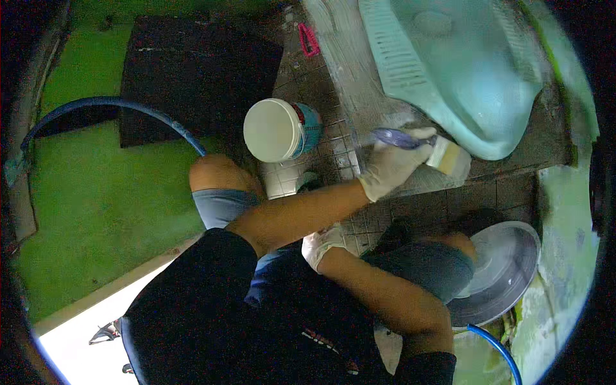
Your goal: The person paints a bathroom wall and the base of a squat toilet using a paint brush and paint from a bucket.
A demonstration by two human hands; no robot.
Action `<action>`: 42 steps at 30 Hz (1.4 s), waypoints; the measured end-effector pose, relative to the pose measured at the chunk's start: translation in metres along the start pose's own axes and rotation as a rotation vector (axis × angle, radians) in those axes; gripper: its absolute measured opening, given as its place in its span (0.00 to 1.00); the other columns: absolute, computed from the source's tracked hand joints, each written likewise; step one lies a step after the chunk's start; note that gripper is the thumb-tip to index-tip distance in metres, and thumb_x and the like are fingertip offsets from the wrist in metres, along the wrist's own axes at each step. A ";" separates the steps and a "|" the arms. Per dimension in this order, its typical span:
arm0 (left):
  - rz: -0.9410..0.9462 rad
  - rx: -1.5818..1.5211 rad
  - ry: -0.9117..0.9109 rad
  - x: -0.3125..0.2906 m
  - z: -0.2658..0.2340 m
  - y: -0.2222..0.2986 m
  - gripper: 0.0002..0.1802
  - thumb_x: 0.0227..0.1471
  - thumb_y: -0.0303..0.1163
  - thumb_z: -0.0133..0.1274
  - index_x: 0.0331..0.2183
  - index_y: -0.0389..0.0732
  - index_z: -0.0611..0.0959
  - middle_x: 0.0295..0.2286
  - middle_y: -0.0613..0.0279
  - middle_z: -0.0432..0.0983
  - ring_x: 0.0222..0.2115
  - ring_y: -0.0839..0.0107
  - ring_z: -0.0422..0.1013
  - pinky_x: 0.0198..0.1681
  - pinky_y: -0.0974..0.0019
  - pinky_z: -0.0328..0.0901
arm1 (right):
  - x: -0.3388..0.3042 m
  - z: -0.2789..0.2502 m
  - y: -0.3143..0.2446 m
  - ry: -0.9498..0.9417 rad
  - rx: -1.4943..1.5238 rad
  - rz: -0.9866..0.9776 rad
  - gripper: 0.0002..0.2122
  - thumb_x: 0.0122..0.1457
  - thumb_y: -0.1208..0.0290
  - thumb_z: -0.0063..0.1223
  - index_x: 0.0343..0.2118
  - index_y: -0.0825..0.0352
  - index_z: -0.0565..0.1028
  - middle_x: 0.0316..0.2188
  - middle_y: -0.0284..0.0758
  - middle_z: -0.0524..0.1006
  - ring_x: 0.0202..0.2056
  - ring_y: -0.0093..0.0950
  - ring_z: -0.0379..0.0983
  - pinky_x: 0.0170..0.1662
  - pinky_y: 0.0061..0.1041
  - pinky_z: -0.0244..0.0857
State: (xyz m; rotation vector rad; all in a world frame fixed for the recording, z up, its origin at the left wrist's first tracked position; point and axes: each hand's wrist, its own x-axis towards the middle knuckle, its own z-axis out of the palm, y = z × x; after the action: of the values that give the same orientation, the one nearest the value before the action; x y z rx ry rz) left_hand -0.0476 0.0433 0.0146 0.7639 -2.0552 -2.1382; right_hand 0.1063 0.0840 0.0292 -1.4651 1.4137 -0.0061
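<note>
My left hand (pixel 399 163) is in a white glove and closed around a wide flat paintbrush (pixel 387 137) with a purple-blue handle. The brush's pale bristles (pixel 447 160) are beside the lower edge of a light teal squat toilet pan (pixel 449 77). Under the brush lies a grey-coated slab (pixel 353 70) with streaky brush marks. My right hand (pixel 322 246), also in a white glove, is near my lap, below my left forearm; its fingers are dim and partly hidden, so I cannot see whether it holds anything.
An open white bucket (pixel 269 131) with a blue label stands left of the slab. A pink plastic item (pixel 308 40) lies farther back. A round grey basin (pixel 513 269) leans at the right by the pale green wall (pixel 564 256). A blue hose (pixel 115 101) arcs at the left.
</note>
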 end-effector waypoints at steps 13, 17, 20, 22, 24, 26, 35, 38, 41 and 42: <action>-0.048 -0.086 0.381 0.000 -0.110 0.013 0.18 0.52 0.27 0.53 0.46 0.34 0.77 0.41 0.58 0.76 0.38 0.72 0.73 0.42 0.69 0.70 | -0.011 -0.017 0.004 0.024 -0.038 -0.044 0.11 0.53 0.70 0.47 0.36 0.66 0.80 0.36 0.43 0.79 0.39 0.37 0.76 0.39 0.38 0.68; 0.086 -0.131 0.482 -0.005 -0.123 0.023 0.18 0.51 0.26 0.54 0.45 0.34 0.78 0.39 0.59 0.77 0.37 0.72 0.73 0.42 0.69 0.70 | -0.018 -0.024 0.007 -0.005 -0.060 -0.075 0.12 0.53 0.70 0.47 0.36 0.66 0.80 0.37 0.43 0.79 0.40 0.38 0.76 0.39 0.38 0.68; 0.049 0.039 0.359 -0.010 -0.119 0.016 0.17 0.52 0.26 0.54 0.45 0.33 0.78 0.40 0.58 0.76 0.37 0.75 0.72 0.45 0.71 0.66 | -0.010 -0.016 0.003 0.038 -0.114 -0.084 0.11 0.53 0.70 0.47 0.36 0.66 0.80 0.36 0.42 0.79 0.39 0.38 0.76 0.39 0.38 0.68; -0.054 0.045 0.231 -0.013 -0.078 0.027 0.17 0.49 0.29 0.57 0.43 0.36 0.80 0.38 0.61 0.78 0.36 0.75 0.72 0.44 0.72 0.66 | -0.011 -0.011 0.003 -0.024 -0.120 -0.067 0.13 0.54 0.70 0.47 0.39 0.67 0.78 0.39 0.44 0.78 0.42 0.39 0.75 0.41 0.39 0.67; -0.083 -0.002 -0.070 -0.011 -0.047 0.017 0.15 0.49 0.31 0.56 0.41 0.38 0.82 0.36 0.63 0.79 0.36 0.76 0.73 0.43 0.71 0.67 | -0.012 -0.010 0.001 -0.010 -0.135 -0.087 0.12 0.54 0.70 0.47 0.38 0.66 0.79 0.38 0.43 0.78 0.41 0.38 0.75 0.40 0.39 0.67; 0.069 0.256 -0.075 -0.012 -0.018 0.001 0.15 0.46 0.29 0.56 0.40 0.40 0.82 0.38 0.59 0.79 0.40 0.70 0.73 0.46 0.68 0.65 | -0.013 -0.008 0.002 0.011 -0.144 -0.103 0.11 0.53 0.70 0.48 0.37 0.66 0.79 0.37 0.41 0.78 0.40 0.37 0.75 0.39 0.38 0.68; -0.003 0.143 0.016 0.026 -0.094 0.027 0.15 0.45 0.29 0.56 0.38 0.37 0.83 0.31 0.62 0.80 0.30 0.77 0.74 0.36 0.72 0.68 | -0.004 0.003 0.008 0.143 -0.048 -0.035 0.11 0.52 0.69 0.46 0.32 0.63 0.81 0.31 0.38 0.80 0.35 0.35 0.77 0.35 0.38 0.68; -0.047 0.202 0.239 0.067 -0.163 0.037 0.14 0.44 0.30 0.57 0.35 0.36 0.84 0.29 0.59 0.80 0.30 0.75 0.75 0.36 0.72 0.68 | -0.008 -0.006 0.006 0.150 -0.092 -0.051 0.11 0.51 0.69 0.47 0.32 0.63 0.81 0.31 0.37 0.80 0.34 0.34 0.77 0.34 0.37 0.68; 0.230 0.467 0.360 0.097 -0.194 0.062 0.14 0.43 0.28 0.59 0.36 0.38 0.84 0.34 0.58 0.80 0.33 0.75 0.75 0.41 0.73 0.67 | -0.006 -0.005 0.004 0.139 -0.106 -0.058 0.11 0.51 0.69 0.47 0.32 0.63 0.81 0.31 0.37 0.80 0.35 0.33 0.77 0.33 0.35 0.68; 0.340 0.548 0.390 0.101 -0.197 0.066 0.13 0.43 0.28 0.59 0.36 0.38 0.84 0.34 0.59 0.80 0.34 0.76 0.75 0.42 0.74 0.66 | -0.005 -0.003 0.003 0.130 -0.098 -0.045 0.10 0.51 0.69 0.48 0.32 0.63 0.81 0.31 0.37 0.80 0.35 0.33 0.77 0.33 0.35 0.68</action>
State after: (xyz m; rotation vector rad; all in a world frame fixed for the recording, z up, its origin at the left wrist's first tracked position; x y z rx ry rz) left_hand -0.0749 -0.1825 0.0521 0.7321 -2.3422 -1.1517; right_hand 0.1007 0.0860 0.0315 -1.6014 1.5025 -0.0624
